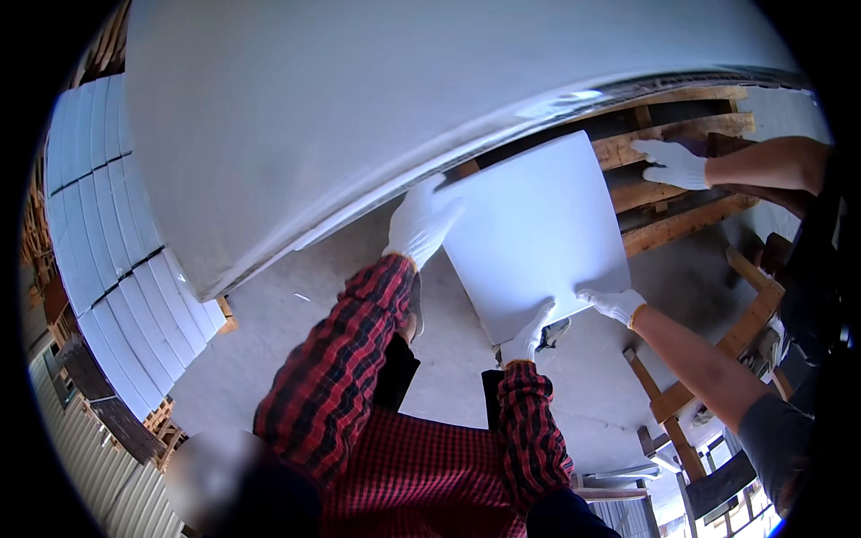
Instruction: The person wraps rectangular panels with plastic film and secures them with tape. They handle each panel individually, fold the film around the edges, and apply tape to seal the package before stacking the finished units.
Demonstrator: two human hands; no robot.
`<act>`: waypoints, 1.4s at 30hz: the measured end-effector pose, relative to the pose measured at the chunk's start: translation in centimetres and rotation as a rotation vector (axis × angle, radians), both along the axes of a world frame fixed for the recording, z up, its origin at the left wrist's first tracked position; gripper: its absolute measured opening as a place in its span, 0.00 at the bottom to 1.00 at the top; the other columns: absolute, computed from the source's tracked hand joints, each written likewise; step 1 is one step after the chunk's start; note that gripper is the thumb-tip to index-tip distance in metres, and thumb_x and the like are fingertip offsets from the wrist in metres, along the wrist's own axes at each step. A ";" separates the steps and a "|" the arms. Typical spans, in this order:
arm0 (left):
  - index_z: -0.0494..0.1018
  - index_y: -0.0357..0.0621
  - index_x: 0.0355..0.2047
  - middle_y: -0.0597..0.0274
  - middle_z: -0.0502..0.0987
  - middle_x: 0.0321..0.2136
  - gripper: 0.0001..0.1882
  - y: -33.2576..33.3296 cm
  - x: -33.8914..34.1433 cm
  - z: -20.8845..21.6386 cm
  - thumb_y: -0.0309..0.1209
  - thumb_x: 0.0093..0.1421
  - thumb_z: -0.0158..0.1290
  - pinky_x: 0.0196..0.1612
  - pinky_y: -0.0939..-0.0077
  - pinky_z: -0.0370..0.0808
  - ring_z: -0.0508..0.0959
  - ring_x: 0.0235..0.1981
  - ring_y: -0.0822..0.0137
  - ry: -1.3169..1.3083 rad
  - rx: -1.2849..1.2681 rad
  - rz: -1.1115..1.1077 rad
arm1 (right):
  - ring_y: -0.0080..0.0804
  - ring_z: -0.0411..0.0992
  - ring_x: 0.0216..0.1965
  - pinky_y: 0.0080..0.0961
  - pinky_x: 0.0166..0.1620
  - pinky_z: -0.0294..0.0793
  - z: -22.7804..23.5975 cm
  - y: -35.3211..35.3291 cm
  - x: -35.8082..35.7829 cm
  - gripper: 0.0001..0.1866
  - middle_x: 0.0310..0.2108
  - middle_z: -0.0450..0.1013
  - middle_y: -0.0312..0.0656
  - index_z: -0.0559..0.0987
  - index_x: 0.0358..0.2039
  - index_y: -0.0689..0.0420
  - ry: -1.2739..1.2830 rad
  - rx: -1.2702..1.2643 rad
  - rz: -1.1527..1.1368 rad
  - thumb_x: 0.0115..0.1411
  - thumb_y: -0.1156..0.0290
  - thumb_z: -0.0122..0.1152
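Observation:
A smooth white panel (543,229) is tilted in front of me, its far end over a wooden pallet. My left hand (419,224), in a white glove, is at the panel's far left corner, its thumb over the face. My right hand (529,337), also gloved, grips the near edge with the thumb on top; its other fingers are hidden underneath. Close beside it, a co-worker's gloved hand (613,305) touches the near right corner. The co-worker's other gloved hand (674,165) is spread above the pallet, apart from the panel.
A large white slab-like surface (386,108) fills the far side, its edge close to my left hand. Beneath and right of it lies the wooden pallet (686,220). Stacked white boards (112,233) stand at left. A wooden frame (717,359) stands at right on the concrete floor (269,336).

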State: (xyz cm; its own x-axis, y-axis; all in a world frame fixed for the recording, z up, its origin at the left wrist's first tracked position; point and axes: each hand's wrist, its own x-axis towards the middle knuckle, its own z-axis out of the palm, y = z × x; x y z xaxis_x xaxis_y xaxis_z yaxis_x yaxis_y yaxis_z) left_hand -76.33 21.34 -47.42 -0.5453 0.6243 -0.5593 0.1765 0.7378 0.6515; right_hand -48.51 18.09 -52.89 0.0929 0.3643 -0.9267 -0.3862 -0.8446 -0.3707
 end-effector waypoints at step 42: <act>0.63 0.39 0.63 0.56 0.69 0.58 0.40 -4.5 1.6 -4.5 0.54 0.59 0.56 0.61 0.68 0.63 0.69 0.57 0.62 -0.282 -0.177 0.615 | 0.35 0.70 0.46 0.32 0.48 0.73 -0.7 3.9 4.7 0.40 0.48 0.69 0.46 0.67 0.57 0.59 -0.446 -0.098 0.651 0.62 0.34 0.49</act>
